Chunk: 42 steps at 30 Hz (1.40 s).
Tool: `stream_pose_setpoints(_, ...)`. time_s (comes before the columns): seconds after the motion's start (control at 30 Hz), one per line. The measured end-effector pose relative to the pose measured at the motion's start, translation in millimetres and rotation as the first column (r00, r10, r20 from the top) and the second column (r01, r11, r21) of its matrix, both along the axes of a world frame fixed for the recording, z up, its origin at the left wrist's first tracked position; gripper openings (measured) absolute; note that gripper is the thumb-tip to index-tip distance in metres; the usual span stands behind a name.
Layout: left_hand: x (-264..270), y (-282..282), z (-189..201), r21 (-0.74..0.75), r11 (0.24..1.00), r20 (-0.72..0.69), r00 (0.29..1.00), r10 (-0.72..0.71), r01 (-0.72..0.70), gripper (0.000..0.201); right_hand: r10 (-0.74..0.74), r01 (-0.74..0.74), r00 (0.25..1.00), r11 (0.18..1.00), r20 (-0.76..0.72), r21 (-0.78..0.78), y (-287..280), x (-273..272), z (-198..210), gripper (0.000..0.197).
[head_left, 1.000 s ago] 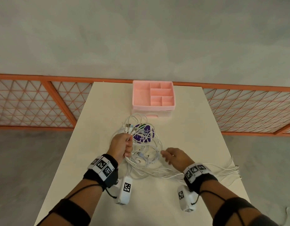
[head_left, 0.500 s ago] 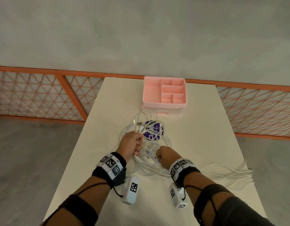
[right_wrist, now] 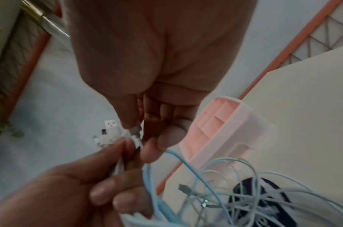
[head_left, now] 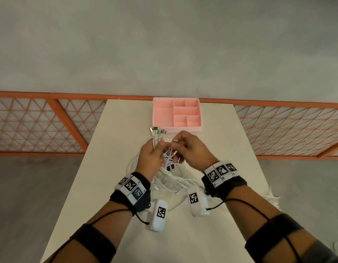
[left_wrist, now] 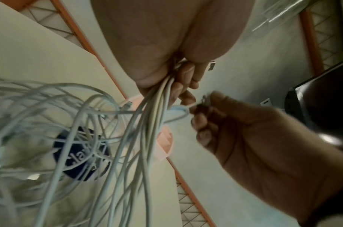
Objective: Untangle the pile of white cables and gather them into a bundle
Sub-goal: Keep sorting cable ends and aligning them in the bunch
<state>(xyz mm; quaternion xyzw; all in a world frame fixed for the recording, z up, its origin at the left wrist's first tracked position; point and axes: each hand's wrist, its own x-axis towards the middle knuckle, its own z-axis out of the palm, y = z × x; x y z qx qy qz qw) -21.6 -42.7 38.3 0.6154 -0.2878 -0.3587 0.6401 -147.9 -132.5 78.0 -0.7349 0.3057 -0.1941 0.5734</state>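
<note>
My left hand (head_left: 155, 152) is raised above the table and grips a bunch of white cables (head_left: 157, 138) just below their plugs, which stick up from the fist. The strands hang down (left_wrist: 147, 138) into a loose tangle (head_left: 170, 179) on the table. My right hand (head_left: 180, 144) is close beside the left and pinches one cable end (right_wrist: 134, 132) between thumb and fingertips. In the right wrist view the left hand (right_wrist: 100, 169) shows with the plugs (right_wrist: 108, 132) above it. The right hand (left_wrist: 207, 110) holds its plug next to the left fingers.
A pink divided tray (head_left: 176, 114) stands at the far middle of the cream table (head_left: 107, 186). A dark blue round label (left_wrist: 79, 155) lies under the tangle. More white cable (head_left: 272, 198) trails off the right edge. An orange lattice railing (head_left: 41, 124) runs behind the table.
Both hands rose from the table. The left lifted its cable bunch higher. The right came up from the pile with one cable end and closed in on the left hand.
</note>
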Motion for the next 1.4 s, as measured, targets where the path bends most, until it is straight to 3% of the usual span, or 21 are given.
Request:
stream_pose_setpoints(0.1, -3, -4, 4, -0.032, 0.999, -0.005, 0.999, -0.032, 0.032, 0.018, -0.092, 0.096, 0.990, 0.995, 0.103, -0.034, -1, 4, 12, 0.011)
stream_pose_setpoints(0.2, -7, -1, 2, -0.023, 0.995, 0.010, 0.995, -0.098, 0.098, 0.018, -0.235, 0.222, 0.931, 0.972, 0.279, 0.079, -7, 5, 32, 0.011)
stream_pose_setpoints(0.3, -5, 8, -6, 0.029, 0.985, 0.029, 0.985, -0.170, 0.170, 0.018, -0.343, 0.282, 0.805, 0.939, 0.484, 0.196, -21, 2, 63, 0.006)
stream_pose_setpoints(0.4, 0, 17, -15, 0.089, 0.978, -0.006, 0.982, -0.188, 0.188, 0.018, -0.419, 0.391, 0.629, 0.899, 0.655, 0.199, -41, -6, 98, 0.010)
stream_pose_setpoints(0.5, 4, 22, -18, 0.104, 0.983, -0.044, 0.988, -0.146, 0.149, 0.016, -0.493, 0.544, 0.482, 0.816, 0.724, 0.194, -56, -17, 121, 0.007)
stream_pose_setpoints(0.57, 4, 23, -17, 0.092, 0.986, -0.087, 0.988, -0.131, 0.139, 0.017, -0.530, 0.569, 0.447, 0.790, 0.721, 0.228, -62, -23, 121, 0.004)
stream_pose_setpoints(0.63, 4, 23, -15, 0.058, 0.988, -0.162, 0.978, -0.131, 0.142, 0.015, -0.517, 0.542, 0.524, 0.816, 0.677, 0.203, -61, -25, 107, 0.006)
stream_pose_setpoints(0.77, 3, 17, -8, 0.017, 0.998, -0.264, 0.963, -0.061, 0.068, 0.015, -0.393, 0.438, 0.851, 0.897, 0.348, -0.061, -34, -16, 57, 0.014)
stream_pose_setpoints(0.87, 0, 11, -1, -0.022, 1.000, -0.291, 0.956, -0.026, 0.020, 0.014, -0.262, 0.282, 0.952, 0.952, 0.159, -0.120, -9, -5, 19, 0.012)
stream_pose_setpoints(0.93, -1, 8, 2, -0.029, 1.000, -0.263, 0.965, -0.018, 0.011, 0.013, -0.206, 0.213, 0.975, 0.972, 0.079, -0.098, 6, 1, 2, 0.002)
stream_pose_setpoints(1.0, -3, 6, 2, -0.022, 0.999, -0.225, 0.974, -0.039, 0.035, 0.013, -0.178, 0.182, 0.983, 0.980, 0.051, -0.076, 16, 5, -8, 0.011)
stream_pose_setpoints(1.23, 0, 13, -7, 0.022, 0.997, -0.173, 0.982, -0.075, 0.080, 0.013, -0.213, 0.215, 0.976, 0.975, 0.041, -0.055, 13, 7, -2, 0.013)
stream_pose_setpoints(1.3, 1, 14, -7, 0.034, 0.996, -0.193, 0.979, -0.069, 0.077, 0.011, -0.286, 0.292, 0.952, 0.956, 0.104, -0.039, 5, 6, 8, 0.012)
stream_pose_setpoints(1.4, -1, 16, -1, 0.001, 0.994, -0.283, 0.953, -0.105, 0.110, 0.011, -0.465, 0.473, 0.846, 0.880, 0.260, 0.034, -14, 4, 30, 0.015)
